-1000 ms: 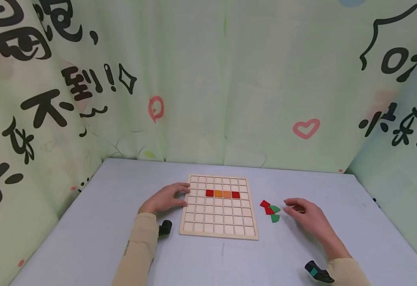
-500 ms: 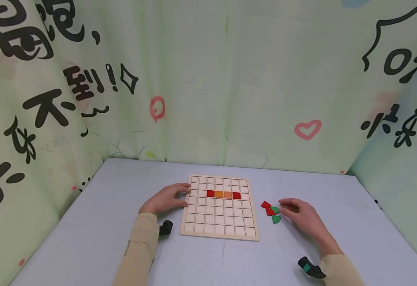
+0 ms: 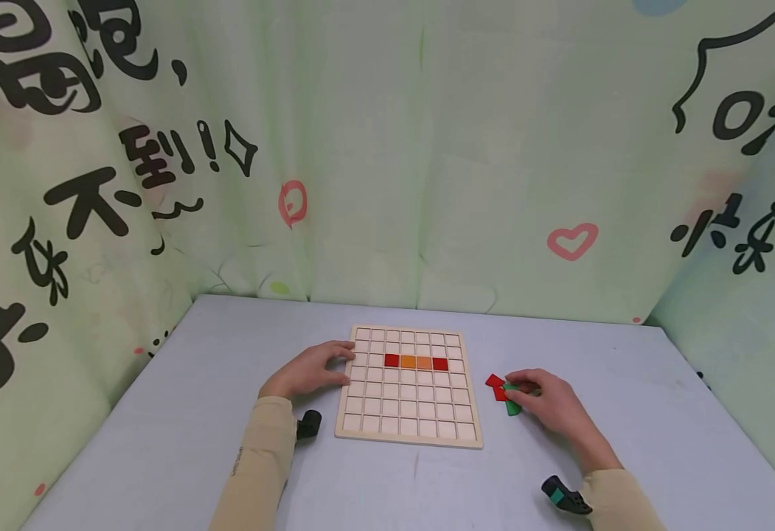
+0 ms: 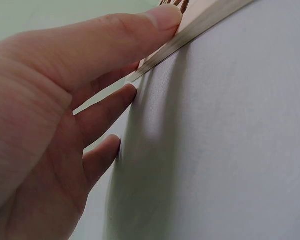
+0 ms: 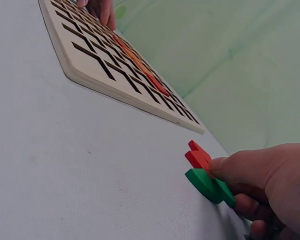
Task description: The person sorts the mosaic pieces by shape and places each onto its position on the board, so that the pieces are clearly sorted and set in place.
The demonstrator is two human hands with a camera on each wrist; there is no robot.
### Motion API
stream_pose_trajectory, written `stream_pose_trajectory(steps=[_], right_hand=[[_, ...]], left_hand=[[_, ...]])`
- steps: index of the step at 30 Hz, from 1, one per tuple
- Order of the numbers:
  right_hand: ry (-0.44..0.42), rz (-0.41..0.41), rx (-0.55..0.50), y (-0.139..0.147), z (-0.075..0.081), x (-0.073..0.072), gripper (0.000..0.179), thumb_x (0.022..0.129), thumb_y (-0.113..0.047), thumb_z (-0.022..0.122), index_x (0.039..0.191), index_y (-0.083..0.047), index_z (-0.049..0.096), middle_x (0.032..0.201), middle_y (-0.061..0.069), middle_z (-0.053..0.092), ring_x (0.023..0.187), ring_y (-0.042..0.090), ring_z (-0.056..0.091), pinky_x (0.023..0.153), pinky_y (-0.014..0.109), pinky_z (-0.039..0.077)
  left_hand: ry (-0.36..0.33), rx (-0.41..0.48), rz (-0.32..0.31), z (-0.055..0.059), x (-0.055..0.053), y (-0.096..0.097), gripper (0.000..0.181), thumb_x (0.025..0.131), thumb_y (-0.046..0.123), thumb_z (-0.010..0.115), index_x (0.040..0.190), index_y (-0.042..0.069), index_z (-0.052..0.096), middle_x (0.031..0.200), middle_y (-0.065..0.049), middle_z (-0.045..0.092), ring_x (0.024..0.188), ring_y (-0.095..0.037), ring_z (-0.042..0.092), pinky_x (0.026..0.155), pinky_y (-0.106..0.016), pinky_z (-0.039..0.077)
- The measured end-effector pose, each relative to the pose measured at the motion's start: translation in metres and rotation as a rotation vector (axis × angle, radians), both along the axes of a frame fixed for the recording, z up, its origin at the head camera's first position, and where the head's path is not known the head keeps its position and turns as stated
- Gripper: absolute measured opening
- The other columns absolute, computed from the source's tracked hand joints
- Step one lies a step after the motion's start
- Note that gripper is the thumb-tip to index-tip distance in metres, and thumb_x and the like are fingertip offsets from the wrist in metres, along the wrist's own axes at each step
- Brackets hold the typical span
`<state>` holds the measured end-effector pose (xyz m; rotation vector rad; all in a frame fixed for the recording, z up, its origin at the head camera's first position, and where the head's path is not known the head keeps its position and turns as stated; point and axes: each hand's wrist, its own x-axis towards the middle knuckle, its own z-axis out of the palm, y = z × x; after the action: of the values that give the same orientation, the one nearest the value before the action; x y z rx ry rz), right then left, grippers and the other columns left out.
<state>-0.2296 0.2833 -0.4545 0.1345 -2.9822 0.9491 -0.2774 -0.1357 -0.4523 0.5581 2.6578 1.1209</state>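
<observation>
At the grid board's (image 3: 408, 402) three o'clock, the right hand (image 3: 549, 402) pinches a green piece (image 3: 509, 386); crowding could drag neighbouring red pieces (image 3: 498, 394) along. The left hand (image 3: 309, 370), spread at nine, might jog the board.

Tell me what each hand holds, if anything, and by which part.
Left hand: touches the board at its left edge, not gripping. Right hand: at the green pieces; a hold cannot be told.

Both sleeves (image 3: 266, 451) are beige, the left with apparent lettering (image 3: 237, 460).
</observation>
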Motion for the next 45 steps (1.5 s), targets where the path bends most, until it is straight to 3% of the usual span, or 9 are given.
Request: stream_pose_trajectory(steps=[9,29,38,45], right_hand=[[-0.008,-0.022,0.024,0.004,0.001,-0.001,0.031,0.09,-0.018,0.07,0.116,-0.002,0.067,0.11,0.016,0.064,0.097,0.029,0.056,0.084,0.048,0.052],[-0.005,-0.004,0.04,0.016,0.002,-0.001,0.029,0.092,-0.014,0.067,0.117,-0.001,0.067,0.116,0.021,0.063,0.105,0.036,0.056,0.09,0.054,0.05],[-0.004,0.009,0.044,0.016,0.003,-0.001,0.03,0.088,-0.011,0.071,0.117,0.0,0.068,0.112,0.019,0.063,0.095,0.029,0.056,0.083,0.048,0.052],[0.047,0.015,0.029,0.015,0.002,0.001,0.022,0.087,-0.007,0.071,0.107,-0.002,0.064,0.096,0.008,0.062,0.087,0.023,0.056,0.075,0.037,0.052]], left_hand=[[0.012,-0.01,-0.022,-0.001,-0.002,-0.001,0.042,0.085,0.014,0.077,0.124,0.006,0.064,0.148,-0.003,0.047,0.141,-0.025,0.035,0.116,-0.04,0.03],[0.012,-0.023,-0.011,0.001,0.0,0.001,0.04,0.085,0.013,0.076,0.123,0.005,0.065,0.148,-0.003,0.047,0.141,-0.025,0.035,0.116,-0.04,0.03],[0.012,-0.015,-0.009,0.001,0.001,0.0,0.04,0.085,0.013,0.076,0.123,0.005,0.065,0.148,-0.003,0.047,0.141,-0.025,0.035,0.115,-0.041,0.031],[0.012,-0.016,0.005,0.0,0.001,0.001,0.04,0.084,0.013,0.077,0.122,0.006,0.065,0.147,-0.002,0.048,0.141,-0.025,0.036,0.115,-0.04,0.031]])
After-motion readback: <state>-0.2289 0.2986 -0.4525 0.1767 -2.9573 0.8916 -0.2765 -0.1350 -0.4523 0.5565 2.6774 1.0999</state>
